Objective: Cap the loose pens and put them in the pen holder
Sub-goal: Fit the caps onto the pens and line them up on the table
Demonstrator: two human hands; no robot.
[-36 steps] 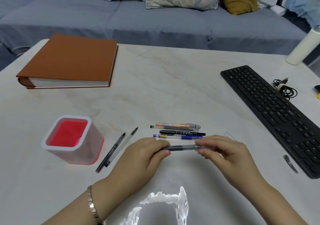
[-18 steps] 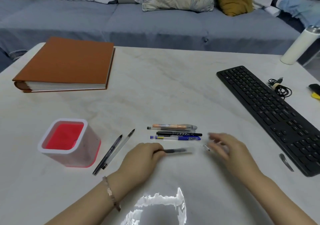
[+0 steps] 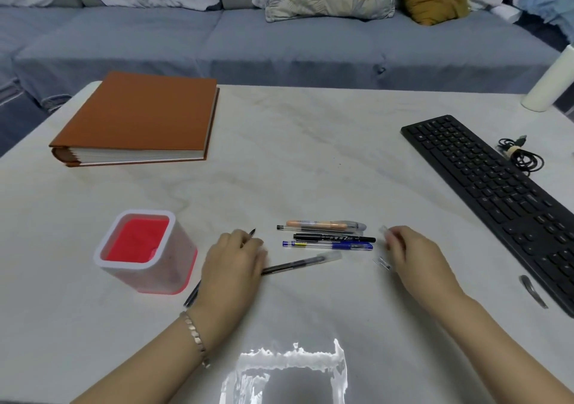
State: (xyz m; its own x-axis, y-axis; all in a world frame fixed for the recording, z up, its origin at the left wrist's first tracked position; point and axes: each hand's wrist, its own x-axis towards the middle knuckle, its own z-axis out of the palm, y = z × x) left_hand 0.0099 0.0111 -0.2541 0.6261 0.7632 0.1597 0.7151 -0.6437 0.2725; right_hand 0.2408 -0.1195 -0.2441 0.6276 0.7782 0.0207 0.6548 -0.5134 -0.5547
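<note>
Two loose pens mostly hidden under left hand, grip can't be told. Right hand blurred, clear cap pinched. Capped pen lies near-centre; pen holder left, table open beyond.

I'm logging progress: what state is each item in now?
Pen holder: upright, empty.
Dark pen: capped, lying on the table.
Blue pen: capped, lying flat.
Orange binder: closed.
Left hand: over two uncapped pens.
Right hand: near clear caps, blurred.
</note>
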